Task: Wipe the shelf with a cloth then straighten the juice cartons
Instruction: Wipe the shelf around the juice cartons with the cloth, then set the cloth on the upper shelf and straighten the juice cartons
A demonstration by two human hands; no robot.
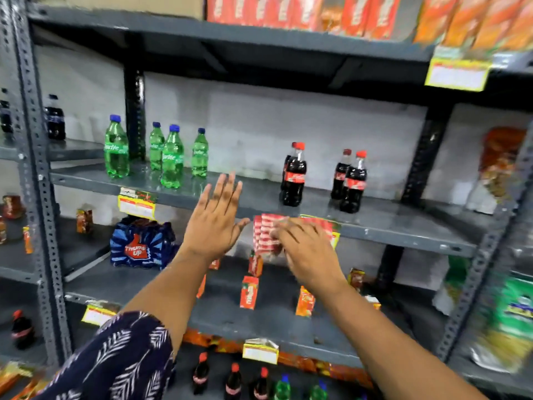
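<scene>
- Our left hand (215, 219) is wide open and holds nothing.
- Our right hand (307, 249) looks blurry; we cannot tell its grip.
- Juice cartons (249, 292) stand scattered on the shelf (219, 313) just below it, nearest our right hand.

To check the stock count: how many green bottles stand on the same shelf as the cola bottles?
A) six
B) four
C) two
B: four green bottles with blue caps stand at the left of the shelf, and the cola bottles stand further right.
</scene>
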